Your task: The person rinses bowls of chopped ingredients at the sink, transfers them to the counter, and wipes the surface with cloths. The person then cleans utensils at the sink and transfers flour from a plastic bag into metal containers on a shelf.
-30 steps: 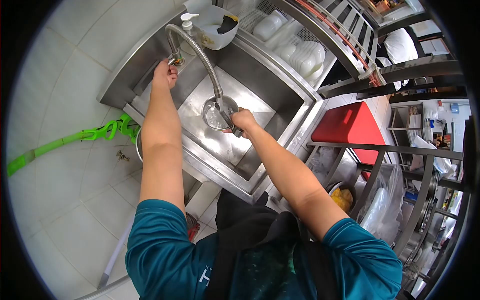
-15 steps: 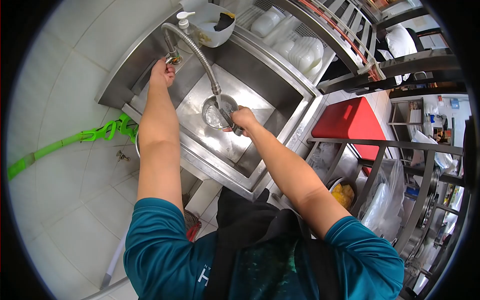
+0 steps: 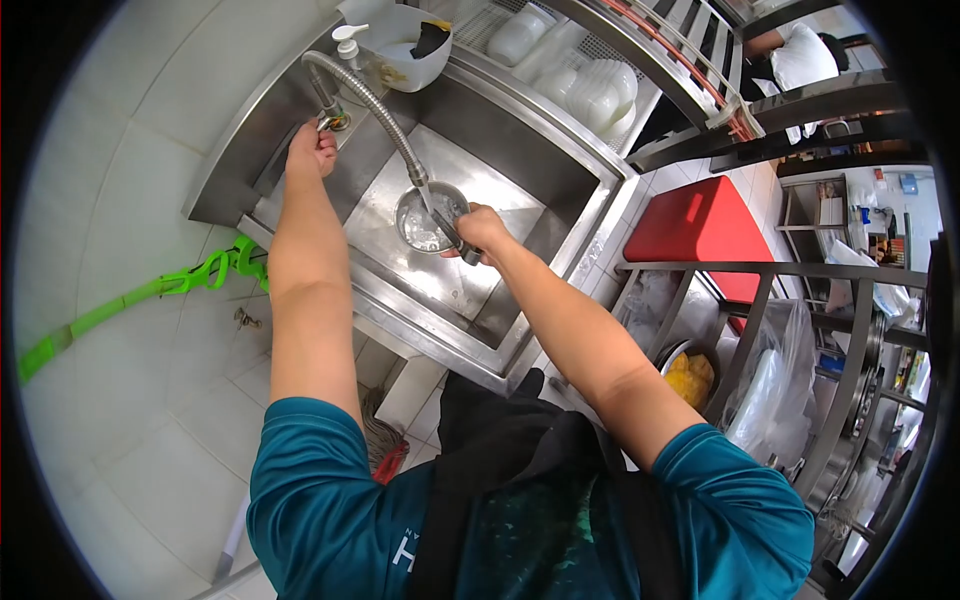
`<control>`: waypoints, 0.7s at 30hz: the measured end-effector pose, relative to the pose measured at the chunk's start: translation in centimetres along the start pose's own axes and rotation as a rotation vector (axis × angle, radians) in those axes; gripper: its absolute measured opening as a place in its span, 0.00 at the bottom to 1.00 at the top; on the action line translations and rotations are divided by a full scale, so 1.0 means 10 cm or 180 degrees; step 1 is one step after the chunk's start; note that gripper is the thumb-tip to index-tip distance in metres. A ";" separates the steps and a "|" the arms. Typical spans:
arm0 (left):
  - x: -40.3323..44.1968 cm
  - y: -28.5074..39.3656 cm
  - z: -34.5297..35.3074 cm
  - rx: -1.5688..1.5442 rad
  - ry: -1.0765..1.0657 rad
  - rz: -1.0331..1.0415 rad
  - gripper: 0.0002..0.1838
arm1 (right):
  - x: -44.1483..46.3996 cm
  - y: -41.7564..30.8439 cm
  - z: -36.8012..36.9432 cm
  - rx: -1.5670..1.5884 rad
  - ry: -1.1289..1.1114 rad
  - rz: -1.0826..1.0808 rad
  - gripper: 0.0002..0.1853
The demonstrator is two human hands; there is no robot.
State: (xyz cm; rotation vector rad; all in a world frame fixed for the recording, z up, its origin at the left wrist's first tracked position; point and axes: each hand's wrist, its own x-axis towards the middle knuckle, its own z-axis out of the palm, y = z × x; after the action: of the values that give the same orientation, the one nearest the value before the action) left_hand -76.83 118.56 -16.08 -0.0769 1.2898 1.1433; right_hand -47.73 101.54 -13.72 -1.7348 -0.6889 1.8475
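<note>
Over the sink (image 3: 560,150), my right hand (image 3: 482,236) is closed on the dark handle of a small round metal saucepan (image 3: 432,243). A slim grey utensil (image 3: 446,228) slants from that hand into the pan; its kind is unclear. Water falls into the pan from the flexible metal faucet (image 3: 385,105), and the water inside looks bubbly. My left hand (image 3: 312,150) reaches to the faucet's base, its fingers curled at the tap lever (image 3: 326,124), which they partly cover.
Behind the faucet are a pump bottle (image 3: 347,45) and a white tub (image 3: 405,50). White dishes (image 3: 600,92) sit on a rack beyond the sink. To the right are a red bin (image 3: 690,230) and a metal shelf frame (image 3: 765,268). A green hose-like item (image 3: 120,303) lies left.
The view has shifted slightly, so the sink and faucet appear a little further left and up. Both hands keep their grips, and water still runs into the saucepan.
</note>
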 end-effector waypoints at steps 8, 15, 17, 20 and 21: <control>0.06 0.03 -0.01 0.0072 -0.0103 0.0011 0.11 | -0.10 -0.09 0.01 -0.0073 0.0065 0.0021 0.18; 0.09 0.03 -0.02 0.0082 -0.0138 -0.0044 0.14 | -0.11 -0.13 0.03 -0.0071 0.0217 0.0005 0.13; 0.11 0.03 -0.03 0.0114 -0.0166 -0.0056 0.15 | -0.11 -0.12 0.02 -0.0049 0.0180 0.0004 0.12; 0.12 0.04 -0.03 0.0063 -0.0147 -0.0144 0.15 | -0.11 -0.11 -0.01 -0.0066 0.0130 0.0023 0.11; 0.12 0.04 -0.02 0.0019 -0.0148 -0.0111 0.16 | -0.14 -0.14 -0.02 -0.0097 0.0120 0.0049 0.10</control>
State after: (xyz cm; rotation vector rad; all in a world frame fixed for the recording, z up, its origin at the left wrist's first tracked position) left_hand -77.46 119.33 -16.85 -0.0677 1.2461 1.1054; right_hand -47.46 101.66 -11.80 -1.7944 -0.6942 1.8187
